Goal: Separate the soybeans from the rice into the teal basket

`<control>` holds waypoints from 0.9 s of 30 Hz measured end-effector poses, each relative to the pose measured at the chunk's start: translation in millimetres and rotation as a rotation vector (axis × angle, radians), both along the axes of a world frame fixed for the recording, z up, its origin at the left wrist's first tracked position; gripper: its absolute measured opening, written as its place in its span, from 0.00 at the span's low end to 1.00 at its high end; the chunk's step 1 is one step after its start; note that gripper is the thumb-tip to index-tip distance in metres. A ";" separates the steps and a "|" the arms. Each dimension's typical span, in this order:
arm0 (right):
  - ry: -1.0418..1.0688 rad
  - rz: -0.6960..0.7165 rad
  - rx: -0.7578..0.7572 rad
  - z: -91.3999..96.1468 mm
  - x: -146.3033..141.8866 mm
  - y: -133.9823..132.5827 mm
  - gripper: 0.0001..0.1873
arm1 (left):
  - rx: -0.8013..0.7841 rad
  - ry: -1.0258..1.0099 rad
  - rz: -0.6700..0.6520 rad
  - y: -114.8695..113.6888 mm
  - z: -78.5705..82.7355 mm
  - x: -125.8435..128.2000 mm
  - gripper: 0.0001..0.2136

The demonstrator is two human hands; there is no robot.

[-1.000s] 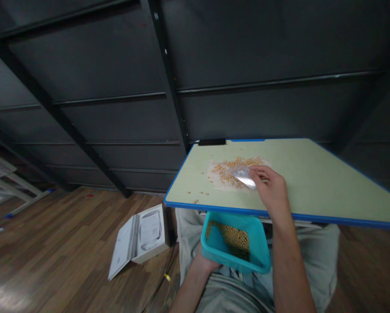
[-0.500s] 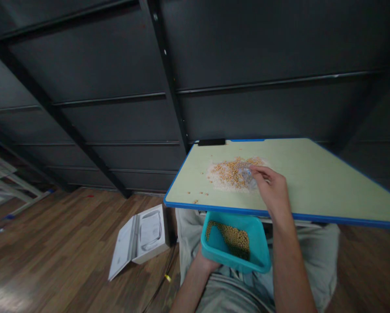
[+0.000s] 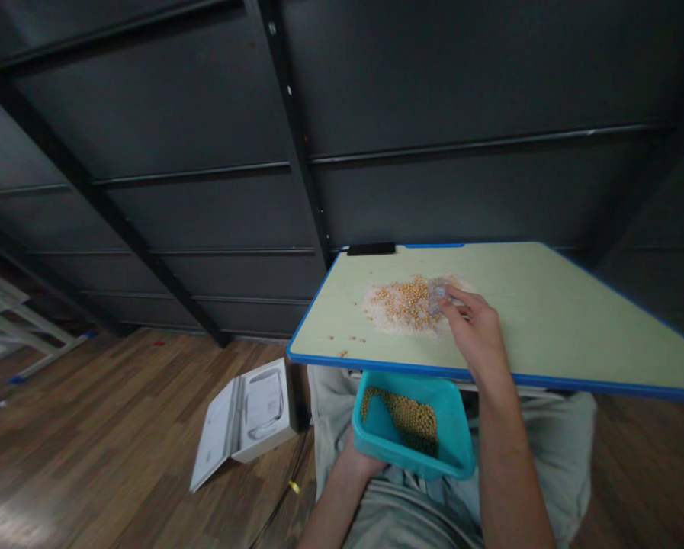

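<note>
My right hand is closed in a pinch on a small clear plastic piece, whose exact kind I cannot make out. That piece rests against a spread of yellow soybeans mixed with white rice-like grains on the pale green tabletop. In my lap, my left hand grips a turquoise plastic basket from its left lower side, with the fingers hidden beneath. Soybeans lie inside the basket, which sits just below the table's front edge.
A few stray beans lie near the tabletop's blue front edge. At its back left is a black bar. An open white box and a dark cable are on the wooden floor to the left. A dark panelled wall stands behind.
The clear plastic piece has tilted and shifted slightly up and to the right in my right hand. My left hand and the basket have stayed put.
</note>
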State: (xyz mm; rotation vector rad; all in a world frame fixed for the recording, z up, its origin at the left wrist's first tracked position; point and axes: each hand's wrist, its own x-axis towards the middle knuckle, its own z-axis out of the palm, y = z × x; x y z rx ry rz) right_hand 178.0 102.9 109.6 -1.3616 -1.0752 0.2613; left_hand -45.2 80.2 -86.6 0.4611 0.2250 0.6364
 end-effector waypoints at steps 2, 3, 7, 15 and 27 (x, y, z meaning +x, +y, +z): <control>-0.031 0.000 -0.004 -2.3 0.9 0.7 0.25 | -0.001 0.025 0.007 -0.4 0.4 -0.3 0.17; -0.052 0.002 -0.010 -3.6 1.3 1.0 0.25 | 0.003 0.037 0.012 -0.5 0.1 -0.4 0.17; -0.142 0.026 -0.031 -6.5 2.6 1.4 0.24 | 0.003 0.029 0.024 -0.9 -2.8 1.1 0.18; -0.115 0.135 -0.029 -7.1 3.1 2.2 0.22 | 0.029 0.002 -0.005 -1.4 2.7 0.2 0.19; -0.061 0.229 -0.034 -8.7 3.8 2.9 0.18 | 0.072 -0.014 -0.041 -3.3 14.7 3.7 0.18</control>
